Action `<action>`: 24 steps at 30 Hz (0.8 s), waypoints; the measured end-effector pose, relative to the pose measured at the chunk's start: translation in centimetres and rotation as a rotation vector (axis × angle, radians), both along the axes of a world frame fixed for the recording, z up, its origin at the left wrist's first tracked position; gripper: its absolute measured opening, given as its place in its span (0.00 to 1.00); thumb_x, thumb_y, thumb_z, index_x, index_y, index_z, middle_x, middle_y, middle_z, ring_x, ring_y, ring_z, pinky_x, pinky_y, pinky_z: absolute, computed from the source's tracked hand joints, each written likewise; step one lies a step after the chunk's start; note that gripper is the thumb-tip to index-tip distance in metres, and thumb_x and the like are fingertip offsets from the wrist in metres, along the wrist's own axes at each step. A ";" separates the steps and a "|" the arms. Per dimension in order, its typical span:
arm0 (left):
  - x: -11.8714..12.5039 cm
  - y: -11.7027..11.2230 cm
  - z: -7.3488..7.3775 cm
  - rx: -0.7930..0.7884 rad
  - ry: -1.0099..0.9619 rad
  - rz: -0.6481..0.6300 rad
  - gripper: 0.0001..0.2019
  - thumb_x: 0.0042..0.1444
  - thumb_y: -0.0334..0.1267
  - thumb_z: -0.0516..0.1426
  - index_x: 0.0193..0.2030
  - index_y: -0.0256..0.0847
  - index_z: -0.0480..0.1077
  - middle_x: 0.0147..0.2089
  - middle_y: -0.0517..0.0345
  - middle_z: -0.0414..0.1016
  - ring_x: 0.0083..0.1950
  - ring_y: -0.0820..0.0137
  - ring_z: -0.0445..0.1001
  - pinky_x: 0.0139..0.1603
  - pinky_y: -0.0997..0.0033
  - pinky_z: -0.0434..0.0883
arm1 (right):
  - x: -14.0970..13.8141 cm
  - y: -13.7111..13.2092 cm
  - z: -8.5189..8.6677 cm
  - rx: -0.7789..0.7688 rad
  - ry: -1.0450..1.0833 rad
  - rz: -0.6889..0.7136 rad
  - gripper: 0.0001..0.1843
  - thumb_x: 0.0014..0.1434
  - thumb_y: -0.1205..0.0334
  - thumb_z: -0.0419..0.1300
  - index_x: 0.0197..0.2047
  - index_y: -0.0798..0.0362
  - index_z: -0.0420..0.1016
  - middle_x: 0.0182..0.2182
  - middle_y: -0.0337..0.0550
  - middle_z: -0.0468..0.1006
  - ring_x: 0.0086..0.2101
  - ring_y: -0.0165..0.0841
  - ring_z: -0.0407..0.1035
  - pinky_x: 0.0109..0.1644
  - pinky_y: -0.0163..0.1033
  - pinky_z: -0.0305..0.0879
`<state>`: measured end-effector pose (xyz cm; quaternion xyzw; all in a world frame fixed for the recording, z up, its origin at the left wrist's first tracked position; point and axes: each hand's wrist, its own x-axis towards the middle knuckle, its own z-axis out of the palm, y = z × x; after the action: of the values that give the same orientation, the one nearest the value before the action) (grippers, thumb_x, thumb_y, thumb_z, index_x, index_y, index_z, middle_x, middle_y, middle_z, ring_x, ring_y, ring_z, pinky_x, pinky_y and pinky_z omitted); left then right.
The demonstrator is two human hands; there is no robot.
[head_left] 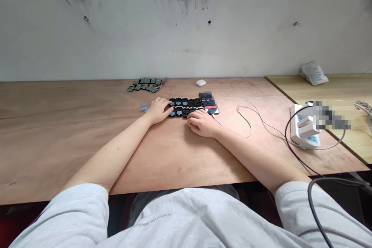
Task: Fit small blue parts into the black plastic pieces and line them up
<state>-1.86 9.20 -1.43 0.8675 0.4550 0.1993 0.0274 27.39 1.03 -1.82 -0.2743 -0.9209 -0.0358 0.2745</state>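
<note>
Two rows of small black plastic casings (191, 102) lie side by side on the table between my hands. Those toward the left carry pale blue-grey pieces (178, 103), while several on the right show bare black insides. My left hand (158, 111) rests at the left end of the rows, its fingers apart and its fingertips touching the end casings. Over the right part of the near row, my right hand (203, 123) has its fingers curled in. Whatever those fingers hold, if anything, is hidden. Beside my left hand sits a small heap of light blue pieces (144, 107).
Green-faced square modules (145, 84) lie at the back left beside a screwdriver (164, 81). A phone (209, 105) with a timer touches the rows' right end. Behind is a white earbud case (200, 82). A white cable (258, 114) runs to a power strip (300, 130).
</note>
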 end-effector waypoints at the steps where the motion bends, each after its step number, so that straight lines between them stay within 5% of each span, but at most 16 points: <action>1: -0.1 -0.1 0.0 0.001 -0.006 -0.008 0.25 0.69 0.52 0.51 0.64 0.41 0.73 0.63 0.44 0.75 0.68 0.49 0.65 0.66 0.45 0.63 | 0.0 0.1 0.0 0.016 0.008 -0.055 0.07 0.71 0.64 0.56 0.45 0.50 0.77 0.50 0.49 0.80 0.48 0.42 0.70 0.55 0.49 0.62; 6: -1.9 -1.3 -0.2 0.058 -0.024 0.010 0.25 0.67 0.49 0.51 0.65 0.39 0.71 0.67 0.44 0.74 0.73 0.48 0.61 0.71 0.43 0.59 | 0.5 0.4 0.0 0.071 0.039 -0.409 0.11 0.73 0.61 0.54 0.44 0.52 0.78 0.48 0.52 0.79 0.48 0.45 0.67 0.55 0.51 0.59; 12: -6.4 -1.4 -0.4 0.145 -0.065 0.258 0.22 0.52 0.32 0.54 0.53 0.39 0.77 0.57 0.43 0.79 0.66 0.46 0.67 0.65 0.41 0.63 | 0.6 0.4 0.4 0.024 -0.078 -0.615 0.22 0.74 0.52 0.53 0.37 0.53 0.83 0.42 0.56 0.78 0.48 0.49 0.65 0.55 0.54 0.60; 18: -8.5 -1.0 -0.4 0.079 -0.057 0.332 0.19 0.50 0.33 0.55 0.48 0.44 0.79 0.55 0.47 0.81 0.65 0.47 0.68 0.63 0.42 0.64 | 0.4 0.1 0.4 0.007 -0.072 -0.519 0.26 0.75 0.52 0.53 0.30 0.54 0.83 0.38 0.54 0.80 0.45 0.46 0.66 0.52 0.53 0.61; 24: -8.7 -1.4 -0.4 0.135 0.025 0.180 0.17 0.57 0.38 0.54 0.47 0.45 0.82 0.55 0.47 0.80 0.64 0.48 0.67 0.64 0.41 0.62 | 0.4 -0.3 0.2 0.018 -0.009 -0.036 0.22 0.72 0.58 0.58 0.25 0.51 0.78 0.38 0.48 0.82 0.44 0.41 0.68 0.52 0.51 0.63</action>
<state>-10.51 7.84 -1.88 0.8255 0.5168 0.2204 -0.0548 27.79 0.77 -1.62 -0.2881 -0.9167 -0.0502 0.2721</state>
